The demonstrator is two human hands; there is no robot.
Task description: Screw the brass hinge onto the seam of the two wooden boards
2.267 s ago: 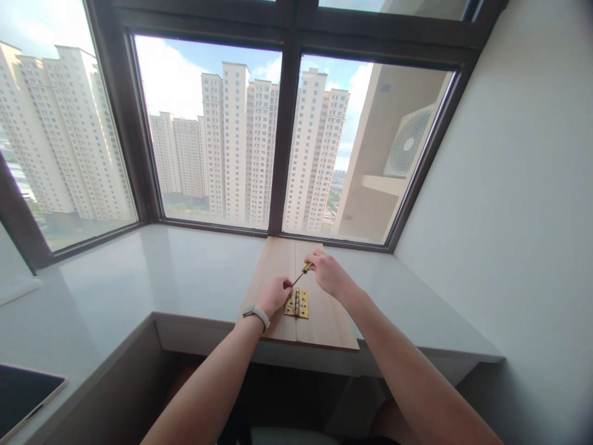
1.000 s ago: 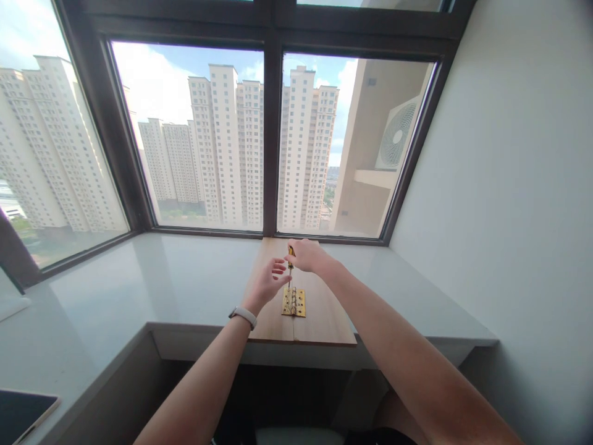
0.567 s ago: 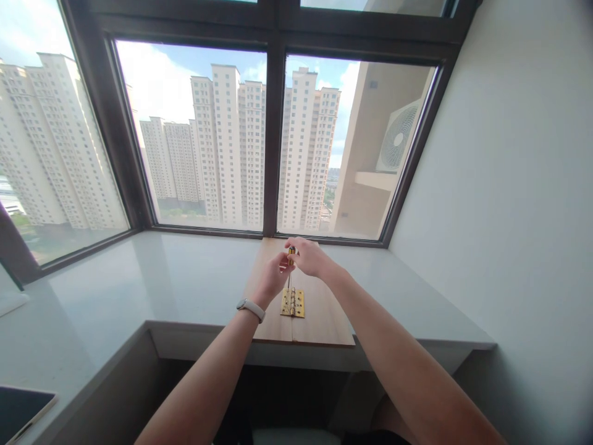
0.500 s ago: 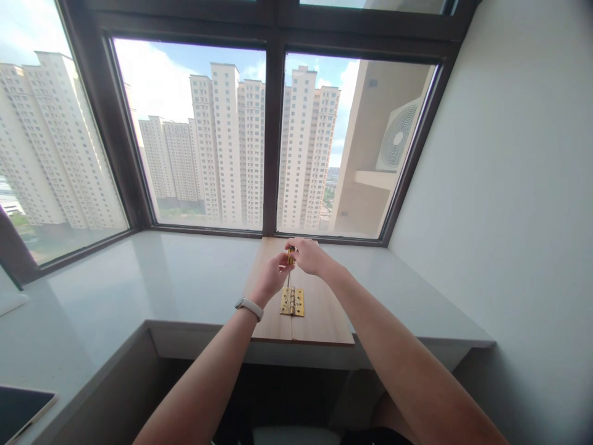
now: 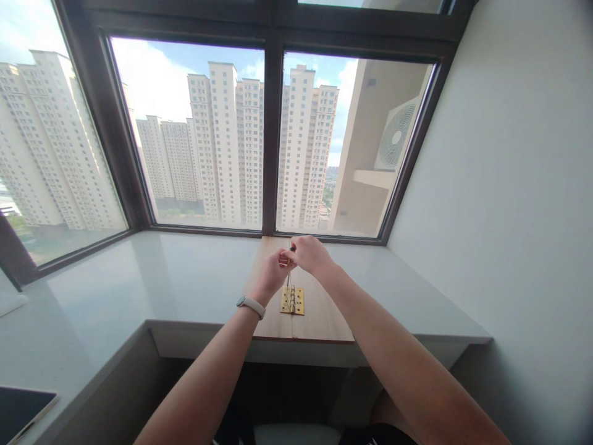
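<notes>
A brass hinge (image 5: 292, 300) lies flat across the seam of two wooden boards (image 5: 319, 315) on the white sill. A small screwdriver (image 5: 288, 274) stands nearly upright, its tip on the hinge's upper part. My right hand (image 5: 309, 254) is closed round the top of its yellow handle. My left hand (image 5: 271, 274), with a pale watch on the wrist, pinches the same handle from the left. Most of the handle is hidden by the fingers.
The white sill (image 5: 139, 284) runs left under dark-framed windows (image 5: 272, 136) and a white wall (image 5: 509, 185) closes the right side. A dark tablet (image 5: 21, 411) lies at the lower left. The boards overhang the sill's front edge above a dark gap.
The screwdriver went from slanted to nearly upright over the hinge. My left hand left the hinge, opened, then closed on the handle beside my right hand.
</notes>
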